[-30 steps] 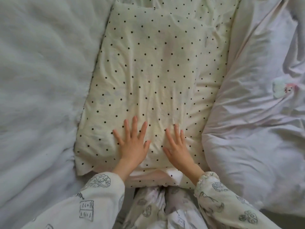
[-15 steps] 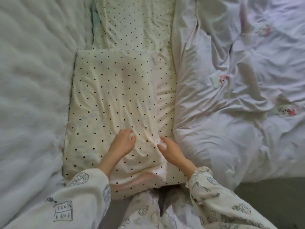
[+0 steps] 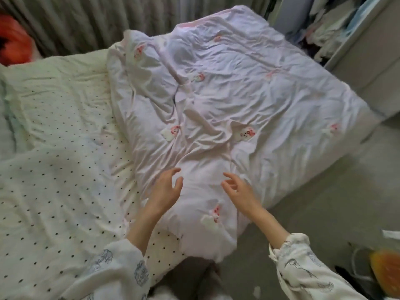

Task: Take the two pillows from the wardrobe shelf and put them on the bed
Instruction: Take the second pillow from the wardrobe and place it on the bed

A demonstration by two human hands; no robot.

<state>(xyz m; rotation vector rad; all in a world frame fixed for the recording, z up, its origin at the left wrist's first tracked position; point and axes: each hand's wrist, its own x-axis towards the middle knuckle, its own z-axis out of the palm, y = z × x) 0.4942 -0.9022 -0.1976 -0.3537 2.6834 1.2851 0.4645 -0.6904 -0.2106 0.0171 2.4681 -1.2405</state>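
A cream pillow with black dots (image 3: 49,191) lies flat on the bed at the left, partly under my left sleeve. Beyond it a second dotted cream surface (image 3: 60,100) stretches toward the head of the bed; I cannot tell whether it is the other pillow or the sheet. My left hand (image 3: 166,189) hovers with fingers spread over the near end of the pale pink duvet (image 3: 227,94), holding nothing. My right hand (image 3: 238,189) is a little to its right, fingers loosely apart and empty. The open wardrobe (image 3: 333,29) stands at the top right.
The crumpled duvet covers the right half of the bed. Grey curtains (image 3: 86,18) hang behind the bed, with a red-orange object (image 3: 15,44) at the far left. Grey carpet (image 3: 324,191) lies to the right. An orange thing (image 3: 385,269) and white items sit on the floor, bottom right.
Both hands have lifted off the dotted pillow and moved right, over the pink duvet. My view has swung up and to the right, bringing the wardrobe and floor into sight.
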